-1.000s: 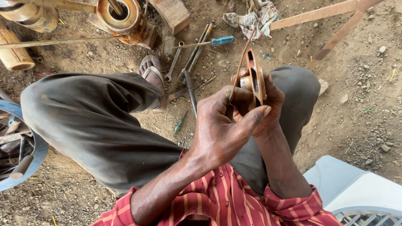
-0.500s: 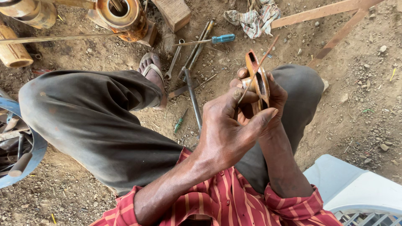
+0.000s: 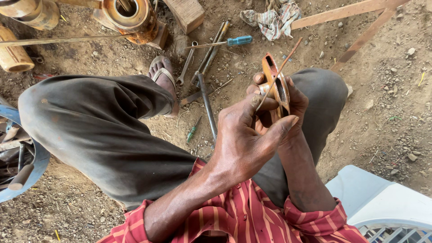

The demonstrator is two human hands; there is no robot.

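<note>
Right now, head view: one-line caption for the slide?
Seated person's left hand and right hand hold an orange slotted metal part with a thin rod, tools scattered on the dirt.

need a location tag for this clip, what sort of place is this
Probably an outdoor, informal repair workshop. Hand tools, among them a blue-handled screwdriver and a wrench, lie on the bare dirt ground, and a rusty cylindrical metal part stands nearby.
</note>
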